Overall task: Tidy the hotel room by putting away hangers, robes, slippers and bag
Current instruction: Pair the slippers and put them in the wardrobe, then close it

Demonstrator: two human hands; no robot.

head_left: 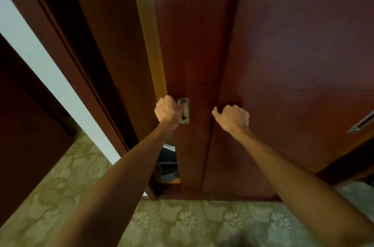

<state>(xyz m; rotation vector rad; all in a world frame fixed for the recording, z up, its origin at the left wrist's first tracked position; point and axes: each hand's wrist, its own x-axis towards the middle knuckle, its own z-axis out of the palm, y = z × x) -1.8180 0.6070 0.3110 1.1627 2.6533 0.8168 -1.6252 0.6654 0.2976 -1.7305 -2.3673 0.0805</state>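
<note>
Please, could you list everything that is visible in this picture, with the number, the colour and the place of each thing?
wardrobe door: 1, dark red-brown wood, centre, not fully shut, a narrow gap at its left edge
second door panel: 1, dark red-brown wood, right
recessed handle: 1, silver metal, on the centre door
second handle: 1, silver metal, far right edge
carpet: 1, beige-green with flower pattern, floor
wall strip: 1, white, left
dark items inside the gap: number unclear, low
left hand: 1, grips the recessed handle
right hand: 1, curled, at the doors' overlap
</note>
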